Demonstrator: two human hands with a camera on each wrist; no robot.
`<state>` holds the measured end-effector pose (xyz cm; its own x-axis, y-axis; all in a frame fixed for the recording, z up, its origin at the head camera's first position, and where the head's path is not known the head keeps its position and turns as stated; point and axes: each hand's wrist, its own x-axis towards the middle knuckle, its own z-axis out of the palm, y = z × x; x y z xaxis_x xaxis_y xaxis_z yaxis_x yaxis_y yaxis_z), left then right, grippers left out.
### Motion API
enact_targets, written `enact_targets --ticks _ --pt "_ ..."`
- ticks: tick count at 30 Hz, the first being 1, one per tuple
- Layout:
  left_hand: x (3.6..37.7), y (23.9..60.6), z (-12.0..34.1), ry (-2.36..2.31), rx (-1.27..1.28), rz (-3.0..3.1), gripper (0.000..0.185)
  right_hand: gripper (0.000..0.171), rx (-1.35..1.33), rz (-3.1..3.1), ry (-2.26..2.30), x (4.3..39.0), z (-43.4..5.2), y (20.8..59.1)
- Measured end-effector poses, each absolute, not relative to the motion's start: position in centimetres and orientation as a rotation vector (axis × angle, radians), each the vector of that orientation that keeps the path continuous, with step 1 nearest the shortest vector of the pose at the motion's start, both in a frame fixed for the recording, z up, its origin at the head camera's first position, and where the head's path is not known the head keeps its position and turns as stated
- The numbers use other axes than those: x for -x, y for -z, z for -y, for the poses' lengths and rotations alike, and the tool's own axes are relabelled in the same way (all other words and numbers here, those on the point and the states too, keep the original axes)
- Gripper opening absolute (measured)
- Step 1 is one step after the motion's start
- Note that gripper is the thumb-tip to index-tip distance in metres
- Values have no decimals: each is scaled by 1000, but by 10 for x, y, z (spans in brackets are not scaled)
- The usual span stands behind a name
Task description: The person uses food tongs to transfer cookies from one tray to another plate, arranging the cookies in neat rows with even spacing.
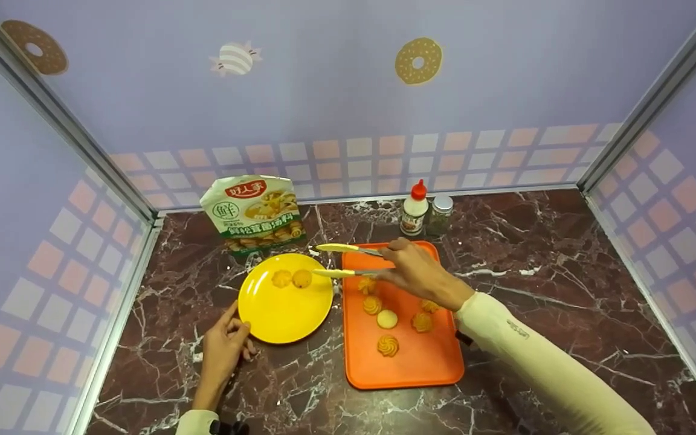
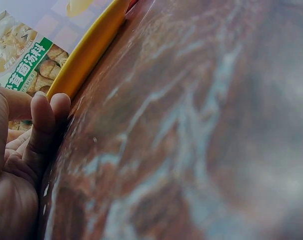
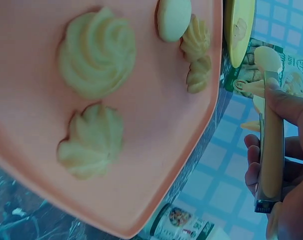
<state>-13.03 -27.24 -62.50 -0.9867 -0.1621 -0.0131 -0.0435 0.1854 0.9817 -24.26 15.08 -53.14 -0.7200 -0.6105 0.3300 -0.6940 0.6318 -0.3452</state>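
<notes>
Cookies (image 1: 388,345) dot the orange tray (image 1: 405,371); beside it, fingers of the left hand (image 1: 225,338) grasp the yellow plate (image 1: 281,317), likely steadying it beneath two more cookies (image 1: 301,278). Farther, fingers of the right hand (image 1: 415,270) clasp spread tongs (image 1: 337,248), presumably sparing direct touch. A printed bag (image 1: 254,211) stands behind.

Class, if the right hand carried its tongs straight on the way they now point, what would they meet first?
Probably the nearer cookie of two on the yellow plate, just beyond one tip of the tongs in the head view. Depth is unclear; they may pass above it.
</notes>
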Motion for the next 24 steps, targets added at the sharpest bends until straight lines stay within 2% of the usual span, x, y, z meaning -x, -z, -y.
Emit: enact_targets --ticks 24 --pt "131 626 273 1982 -211 2318 63 44 -983 2614 -671 213 -214 545"
